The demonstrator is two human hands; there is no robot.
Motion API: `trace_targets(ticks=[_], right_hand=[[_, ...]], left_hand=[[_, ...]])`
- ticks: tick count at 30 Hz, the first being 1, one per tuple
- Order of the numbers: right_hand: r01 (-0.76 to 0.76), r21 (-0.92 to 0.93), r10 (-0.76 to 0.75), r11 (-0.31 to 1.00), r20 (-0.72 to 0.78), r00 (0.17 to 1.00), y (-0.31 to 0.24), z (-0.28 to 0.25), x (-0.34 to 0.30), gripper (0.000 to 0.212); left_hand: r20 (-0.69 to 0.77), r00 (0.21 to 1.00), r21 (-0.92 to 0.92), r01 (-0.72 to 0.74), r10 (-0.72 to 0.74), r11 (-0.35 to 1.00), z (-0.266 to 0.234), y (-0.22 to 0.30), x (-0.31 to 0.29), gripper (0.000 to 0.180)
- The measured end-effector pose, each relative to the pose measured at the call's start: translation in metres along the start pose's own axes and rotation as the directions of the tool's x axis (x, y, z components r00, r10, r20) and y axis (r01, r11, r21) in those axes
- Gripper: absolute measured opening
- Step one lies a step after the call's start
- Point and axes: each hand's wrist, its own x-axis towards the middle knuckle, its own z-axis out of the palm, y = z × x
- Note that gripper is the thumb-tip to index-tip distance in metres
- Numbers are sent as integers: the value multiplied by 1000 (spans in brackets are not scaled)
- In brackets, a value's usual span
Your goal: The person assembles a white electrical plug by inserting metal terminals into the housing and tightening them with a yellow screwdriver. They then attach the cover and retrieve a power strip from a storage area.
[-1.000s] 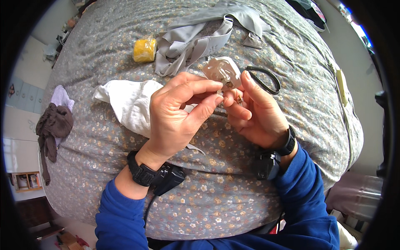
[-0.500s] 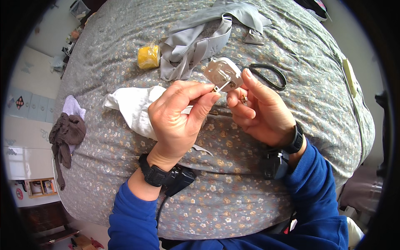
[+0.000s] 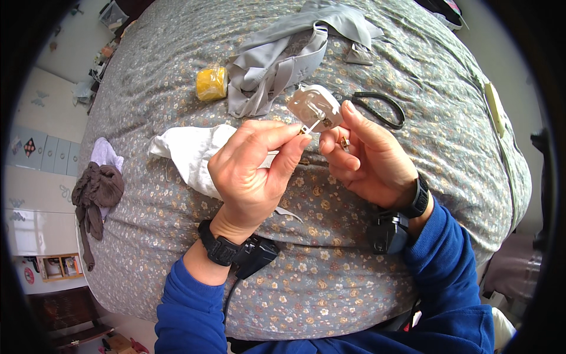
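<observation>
Two hands: both raised over the bed, meeting at a white plug.
Plug: a flat, rounded, hard white plastic body, held above the bed between the hands; its long axis runs from lower left to upper right.
Prongs: metal pins stick out of the plug's face toward the camera and lower right; a brass one shows at its lower edge.
Left hand: thumb and forefinger pinched on a small metal part at the plug's lower left edge.
Right hand: fingers curled, the fingertips steadying the plug's right side; a small brass piece sits between its fingers.
Bed: a grey, floral, wrinkled cloth cover.
White cloth: soft, crumpled, just left of the left hand.
Grey garment: limp, with straps, beyond the plug.
Yellow roll: a short cylinder, beside the garment.
Black loop: a thin ring, flat, right of the plug.
</observation>
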Motion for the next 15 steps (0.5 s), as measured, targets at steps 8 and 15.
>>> trace_targets(ticks=[8, 15], right_hand=[[-50, -122, 41, 991, -70, 997, -1, 8, -1, 57], [64, -71, -68, 995, -57, 996, 1, 12, -3, 39]], left_hand=[[-36, 999, -9, 7, -7, 1000, -2, -1, -1, 14], [21, 868, -471, 447, -497, 761, 3, 11, -6, 13]])
